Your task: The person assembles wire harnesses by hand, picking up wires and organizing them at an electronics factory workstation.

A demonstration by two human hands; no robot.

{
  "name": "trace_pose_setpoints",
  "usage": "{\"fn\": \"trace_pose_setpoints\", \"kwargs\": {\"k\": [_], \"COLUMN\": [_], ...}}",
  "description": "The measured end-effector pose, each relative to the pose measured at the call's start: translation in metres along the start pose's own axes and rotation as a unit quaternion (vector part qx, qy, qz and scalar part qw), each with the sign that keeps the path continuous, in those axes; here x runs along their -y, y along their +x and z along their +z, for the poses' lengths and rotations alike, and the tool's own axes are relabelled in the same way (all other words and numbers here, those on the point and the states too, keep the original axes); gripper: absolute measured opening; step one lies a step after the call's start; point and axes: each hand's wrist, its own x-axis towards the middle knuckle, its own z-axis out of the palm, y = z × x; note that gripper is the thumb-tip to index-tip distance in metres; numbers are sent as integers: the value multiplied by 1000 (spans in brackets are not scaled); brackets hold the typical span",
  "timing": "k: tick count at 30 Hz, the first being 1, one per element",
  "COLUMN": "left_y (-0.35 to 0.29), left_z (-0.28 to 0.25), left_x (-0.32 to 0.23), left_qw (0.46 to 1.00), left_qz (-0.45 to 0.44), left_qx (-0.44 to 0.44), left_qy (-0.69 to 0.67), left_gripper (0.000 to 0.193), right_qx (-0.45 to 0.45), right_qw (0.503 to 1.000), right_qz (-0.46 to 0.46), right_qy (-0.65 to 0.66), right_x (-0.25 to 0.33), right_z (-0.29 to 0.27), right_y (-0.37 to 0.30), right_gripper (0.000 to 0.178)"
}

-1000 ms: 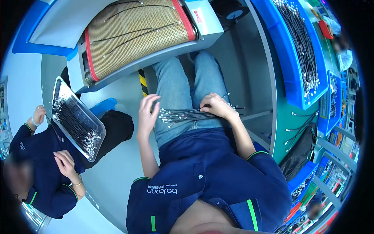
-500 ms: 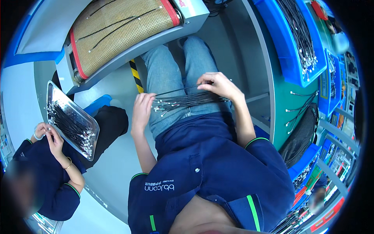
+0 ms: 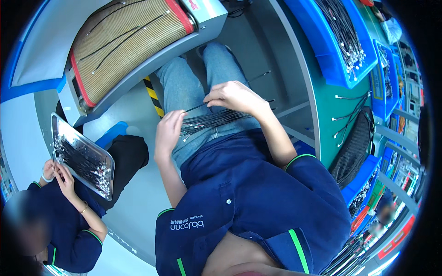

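Note:
A thin black cable [image 3: 195, 108] stretches between my two hands above my lap. My left hand [image 3: 168, 134] pinches it near one end, fingers closed. My right hand [image 3: 235, 97], also closed, grips it a short way along, and its far end sticks out beyond that hand to the right. Just below lies a bundle of similar black cables [image 3: 215, 119] with small white connectors, resting across my thighs. Parts of the bundle are hidden behind my right hand and wrist.
A mesh conveyor belt [image 3: 115, 55] with several cables runs ahead on the left. At left, a co-worker's hands [image 3: 63, 177] work beside a metal tray [image 3: 113, 172] of cables. On the right, a green table [image 3: 317, 99] bears a blue bin [image 3: 329, 69], loose cables and a black mesh bag [image 3: 352, 158].
My right hand has slid left along the cable, closer to my left hand, leaving the cable's end trailing to the right. The whole view has shifted slightly.

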Motion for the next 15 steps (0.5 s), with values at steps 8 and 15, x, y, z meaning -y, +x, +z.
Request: {"fn": "trace_pose_setpoints", "kwargs": {"k": [8,15], "left_y": [-14,-9], "left_z": [-31,-29], "left_x": [36,22], "left_qw": [994,996], "left_qz": [-78,-72], "left_qx": [-75,-56], "left_qy": [-11,-21], "left_gripper": [22,21], "right_qx": [-12,-50], "right_qw": [993,992], "right_qz": [89,36], "right_qy": [-78,-111], "right_x": [-35,-27], "right_z": [-52,-50], "right_y": [-28,-17], "right_gripper": [20,18]}}
